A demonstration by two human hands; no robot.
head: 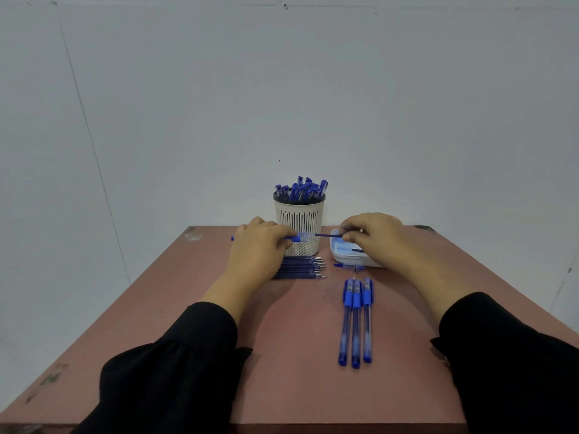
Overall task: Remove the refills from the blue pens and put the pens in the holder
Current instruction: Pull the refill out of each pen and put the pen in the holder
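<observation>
So the pen barrel [291,238] lies crosswise in front of the holder [299,228], gripped by the left hand [257,245]; right hand [372,238] pinches the refill [327,235], which should slide out rightward along that axis.

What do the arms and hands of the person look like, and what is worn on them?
Both arms are covered by long, loose black sleeves, the left sleeve and the right sleeve, which end at the wrists. The left hand and the right hand are bare, without gloves. No ring, watch or marking can be seen.
</observation>
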